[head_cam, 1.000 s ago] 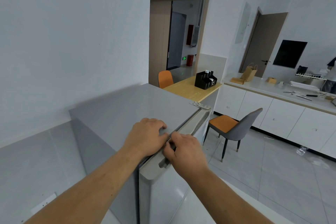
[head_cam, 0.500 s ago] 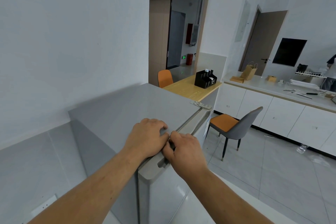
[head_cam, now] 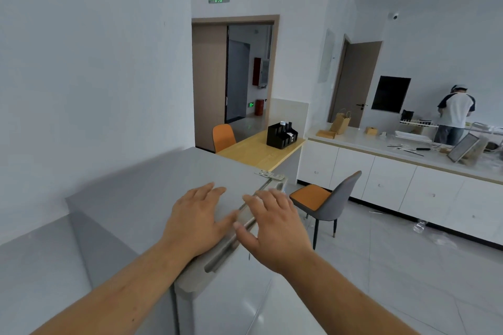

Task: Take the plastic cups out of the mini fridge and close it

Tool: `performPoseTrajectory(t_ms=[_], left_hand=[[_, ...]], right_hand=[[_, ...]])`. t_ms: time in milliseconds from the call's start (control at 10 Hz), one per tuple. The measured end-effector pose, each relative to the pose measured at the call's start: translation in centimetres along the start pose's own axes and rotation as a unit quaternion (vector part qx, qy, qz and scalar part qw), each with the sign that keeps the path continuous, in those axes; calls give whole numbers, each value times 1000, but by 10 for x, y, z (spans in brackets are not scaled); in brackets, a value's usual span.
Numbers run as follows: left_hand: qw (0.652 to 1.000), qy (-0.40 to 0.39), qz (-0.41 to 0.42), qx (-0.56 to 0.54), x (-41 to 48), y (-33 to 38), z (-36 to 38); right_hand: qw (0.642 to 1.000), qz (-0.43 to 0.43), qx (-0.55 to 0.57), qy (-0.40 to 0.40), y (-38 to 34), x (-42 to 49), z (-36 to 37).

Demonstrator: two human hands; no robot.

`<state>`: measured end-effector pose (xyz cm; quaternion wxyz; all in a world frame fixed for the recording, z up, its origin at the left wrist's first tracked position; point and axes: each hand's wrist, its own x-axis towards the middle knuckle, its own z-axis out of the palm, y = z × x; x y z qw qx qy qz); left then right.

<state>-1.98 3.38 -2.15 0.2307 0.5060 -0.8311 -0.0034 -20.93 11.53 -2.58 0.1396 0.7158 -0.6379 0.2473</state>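
Both hands are hovering with fingers spread, gripping nothing: the left hand (head_cam: 200, 219) over the mini fridge (head_cam: 152, 198) top, the right hand (head_cam: 275, 226) over the door's handle (head_cam: 226, 253), which is running away from the person toward the hinge (head_cam: 269, 174). No cups are showing. Beyond, a chair (head_cam: 326, 202) is standing beside the door's swing, then a counter (head_cam: 381, 145).
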Motion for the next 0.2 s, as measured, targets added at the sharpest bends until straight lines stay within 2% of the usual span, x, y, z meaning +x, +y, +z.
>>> performPoseTrajectory(t_ms=[200], left_hand=[[997,44,57,-19,18,53,-23]], right_hand=[[997,57,-34,29,45,5,-53]])
